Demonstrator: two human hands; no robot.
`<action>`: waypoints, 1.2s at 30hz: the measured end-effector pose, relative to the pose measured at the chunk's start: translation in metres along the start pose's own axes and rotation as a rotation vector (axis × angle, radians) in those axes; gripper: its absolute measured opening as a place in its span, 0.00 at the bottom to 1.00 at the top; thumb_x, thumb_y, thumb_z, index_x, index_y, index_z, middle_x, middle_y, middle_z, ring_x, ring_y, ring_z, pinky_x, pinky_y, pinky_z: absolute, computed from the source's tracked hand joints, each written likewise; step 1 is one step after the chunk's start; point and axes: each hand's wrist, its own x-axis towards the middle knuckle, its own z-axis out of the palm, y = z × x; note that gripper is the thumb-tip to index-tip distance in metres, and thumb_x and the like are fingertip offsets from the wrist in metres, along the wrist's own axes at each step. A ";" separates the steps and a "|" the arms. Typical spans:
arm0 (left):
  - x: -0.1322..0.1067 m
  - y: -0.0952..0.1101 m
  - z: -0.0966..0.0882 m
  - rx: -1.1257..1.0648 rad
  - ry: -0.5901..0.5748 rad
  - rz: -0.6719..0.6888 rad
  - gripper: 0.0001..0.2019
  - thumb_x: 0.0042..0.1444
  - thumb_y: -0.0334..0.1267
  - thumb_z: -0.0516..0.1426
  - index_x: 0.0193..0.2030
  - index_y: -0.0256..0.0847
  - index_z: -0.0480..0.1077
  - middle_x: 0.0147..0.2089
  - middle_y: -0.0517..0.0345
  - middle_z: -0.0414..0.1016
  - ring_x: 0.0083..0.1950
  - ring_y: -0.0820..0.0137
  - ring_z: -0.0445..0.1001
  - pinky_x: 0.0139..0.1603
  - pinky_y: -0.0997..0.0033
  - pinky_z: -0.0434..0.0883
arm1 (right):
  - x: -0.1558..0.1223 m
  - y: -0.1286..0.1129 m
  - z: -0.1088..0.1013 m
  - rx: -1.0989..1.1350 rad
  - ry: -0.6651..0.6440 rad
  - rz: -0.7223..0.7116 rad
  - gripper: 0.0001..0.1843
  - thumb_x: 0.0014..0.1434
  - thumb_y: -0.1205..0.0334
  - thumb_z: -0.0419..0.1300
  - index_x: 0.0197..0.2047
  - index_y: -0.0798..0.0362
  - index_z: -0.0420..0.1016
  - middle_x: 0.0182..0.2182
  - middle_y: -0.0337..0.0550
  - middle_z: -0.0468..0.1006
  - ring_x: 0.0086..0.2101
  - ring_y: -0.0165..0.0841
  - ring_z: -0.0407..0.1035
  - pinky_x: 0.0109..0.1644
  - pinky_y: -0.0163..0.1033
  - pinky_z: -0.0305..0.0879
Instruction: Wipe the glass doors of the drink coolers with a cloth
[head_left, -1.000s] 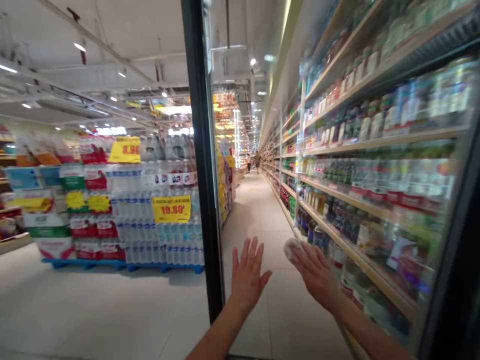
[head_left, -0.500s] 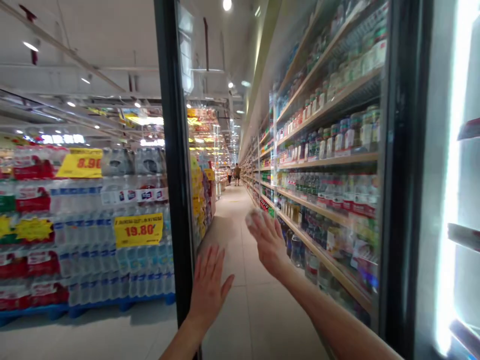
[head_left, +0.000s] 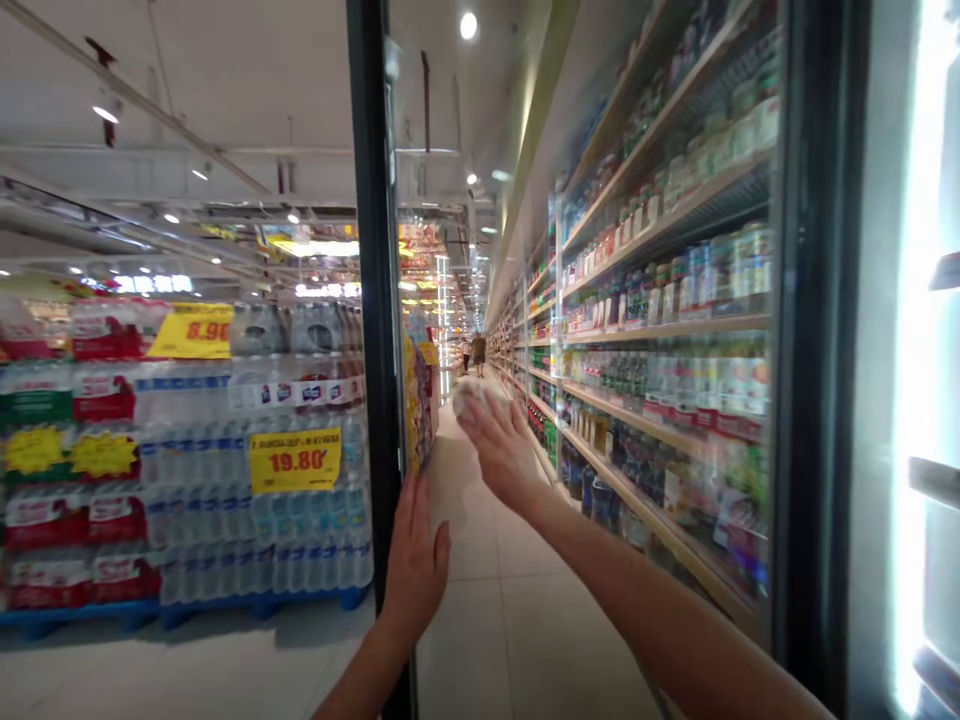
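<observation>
A glass door (head_left: 457, 620) with a black frame (head_left: 375, 330) stands in front of me. My left hand (head_left: 414, 560) is flat by the left edge of the glass, fingers stretched upward and thumb apart, holding nothing. In my right hand (head_left: 504, 440) is a crumpled whitish cloth (head_left: 471, 400), pressed under the fingers against the pane. The cloth is partly covered by the fingers and a little blurred.
Shelves of bottles and cans (head_left: 667, 290) show in or through the glass, with people (head_left: 478, 352) far down the aisle. Packs of bottled drinks (head_left: 202, 480) are stacked on blue pallets (head_left: 262, 604) at left. A bright light strip (head_left: 919, 350) runs down the right side.
My right hand has moved left and slightly up across the glass with the cloth. The left hand has shifted slightly, staying by the door's edge. The view has turned a little left.
</observation>
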 end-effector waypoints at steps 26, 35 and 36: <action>0.099 0.038 0.025 0.110 0.066 0.258 0.31 0.59 0.32 0.49 0.68 0.38 0.42 0.66 0.40 0.54 0.70 0.61 0.44 0.66 0.50 0.50 | -0.049 0.099 -0.058 -0.086 -0.011 -0.162 0.29 0.59 0.73 0.45 0.59 0.37 0.61 0.60 0.29 0.63 0.62 0.28 0.53 0.66 0.41 0.51; 0.117 0.069 0.049 0.187 0.054 0.254 0.29 0.59 0.39 0.51 0.65 0.33 0.50 0.66 0.39 0.54 0.69 0.57 0.47 0.67 0.48 0.45 | -0.067 0.148 -0.075 -0.205 0.078 0.144 0.30 0.59 0.72 0.46 0.63 0.43 0.57 0.65 0.39 0.53 0.65 0.37 0.44 0.64 0.52 0.52; 0.117 0.071 0.050 0.185 0.059 0.257 0.29 0.59 0.39 0.51 0.65 0.33 0.49 0.66 0.39 0.54 0.69 0.56 0.47 0.67 0.48 0.45 | -0.070 0.152 -0.078 -0.200 0.053 0.120 0.30 0.59 0.72 0.47 0.62 0.42 0.58 0.65 0.38 0.53 0.65 0.37 0.45 0.64 0.52 0.52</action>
